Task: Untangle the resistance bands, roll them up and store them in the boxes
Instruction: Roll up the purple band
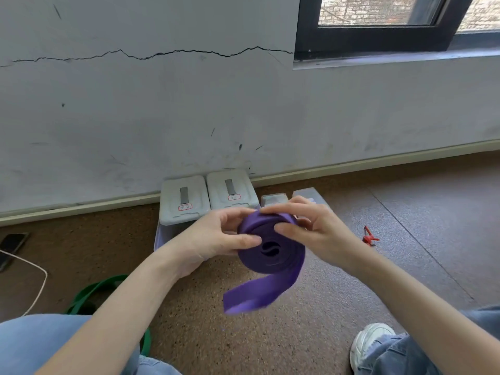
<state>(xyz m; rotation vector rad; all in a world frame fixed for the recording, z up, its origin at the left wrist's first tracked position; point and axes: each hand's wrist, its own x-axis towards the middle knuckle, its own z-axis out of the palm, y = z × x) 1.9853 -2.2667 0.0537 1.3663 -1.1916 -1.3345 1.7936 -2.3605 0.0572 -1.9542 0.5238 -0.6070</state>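
Both hands, left hand (216,239) and right hand (311,228), pinch the purple band (270,253) coil; loose tail could spring it unrolled if grip slackens.

Single head-worn wide-angle view, looking forward and down, close over the hands, floor (270,334) and wall (162,117) beyond
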